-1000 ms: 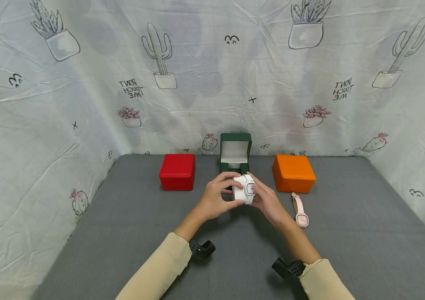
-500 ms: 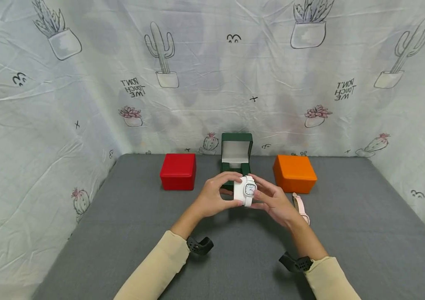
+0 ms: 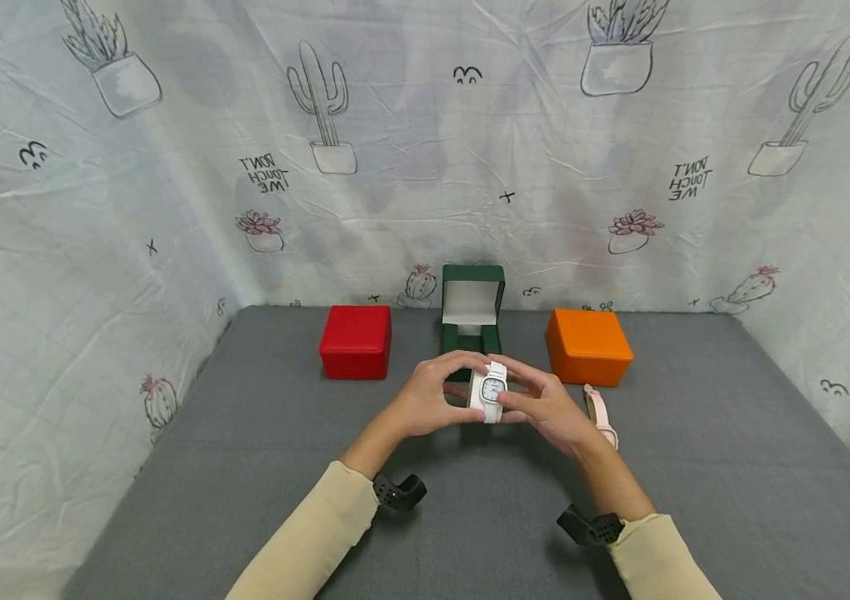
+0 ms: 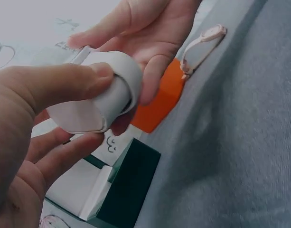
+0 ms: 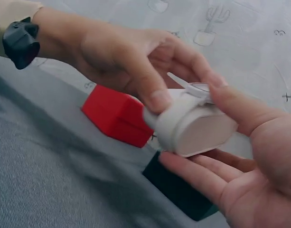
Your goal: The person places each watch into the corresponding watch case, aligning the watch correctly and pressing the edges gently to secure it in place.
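Since the earlier head frames, the white watch (image 3: 490,392) on its pillow has been lowered a little and turned so the dial faces the head camera squarely; both hands have come slightly lower and closer to the body.

Left hand (image 3: 425,398): fingers are curled over the top and the thumb is set on the near side, so the pillow is gripped. Right hand (image 3: 545,407): thumb is pressed at the dial side and the fingers are cupped underneath, so it is also closed on the watch. The watch is held in the air in front of the green box (image 3: 472,321), clear of the grey table (image 3: 245,467).

Head view only: dial face, the open green box with its pale lining, the red box (image 3: 355,342) closed at left, the orange box (image 3: 588,347) closed at right, the pink watch (image 3: 600,414) lying flat just before the orange box, partly hidden by the right hand.

Left wrist view: the pillow's flat end face and the strap wrapped round it are seen (image 4: 100,97), with the left thumb on the strap; the orange box (image 4: 159,102) and the pink watch (image 4: 200,42) lie behind. No dial is visible.

Right wrist view: the pillow's oval end (image 5: 197,126) is shown resting over the right fingers, the watch case seen edge-on; the red box (image 5: 117,114) is behind, the green box (image 5: 181,190) below.
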`<state>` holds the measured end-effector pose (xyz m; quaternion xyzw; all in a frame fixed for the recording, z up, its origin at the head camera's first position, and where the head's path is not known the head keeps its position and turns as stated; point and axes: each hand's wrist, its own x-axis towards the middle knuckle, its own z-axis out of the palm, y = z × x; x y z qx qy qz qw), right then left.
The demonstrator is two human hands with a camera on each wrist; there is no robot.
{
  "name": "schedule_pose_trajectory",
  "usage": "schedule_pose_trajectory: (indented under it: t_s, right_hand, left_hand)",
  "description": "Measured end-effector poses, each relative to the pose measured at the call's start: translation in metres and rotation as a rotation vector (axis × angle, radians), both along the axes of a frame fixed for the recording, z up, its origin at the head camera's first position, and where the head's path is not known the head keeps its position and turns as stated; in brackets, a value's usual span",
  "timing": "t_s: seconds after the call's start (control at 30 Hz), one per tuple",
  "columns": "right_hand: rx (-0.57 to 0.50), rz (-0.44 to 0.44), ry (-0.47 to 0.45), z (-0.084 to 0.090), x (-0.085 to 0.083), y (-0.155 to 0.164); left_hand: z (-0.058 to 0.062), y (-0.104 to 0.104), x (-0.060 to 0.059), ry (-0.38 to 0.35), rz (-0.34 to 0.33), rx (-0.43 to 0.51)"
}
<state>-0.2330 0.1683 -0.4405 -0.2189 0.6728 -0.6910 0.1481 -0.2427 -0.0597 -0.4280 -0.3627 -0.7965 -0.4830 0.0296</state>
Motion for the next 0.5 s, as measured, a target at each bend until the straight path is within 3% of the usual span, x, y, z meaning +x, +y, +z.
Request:
schedule_pose_trajectory:
  t_s: [0.2,0.5]
  right_hand:
    - [-0.003,-0.048,0.004,0.0061,0.0011,-0.0047]
    - [-0.041,-0.005,0.095,0.0015,-0.0016,-0.0016]
  left_hand:
    - [0.0015,0.0014,-0.0001,-0.043,0.033,0.058]
    - [0.0033,-0.0028,-0.0030,-0.111,0.008,0.168]
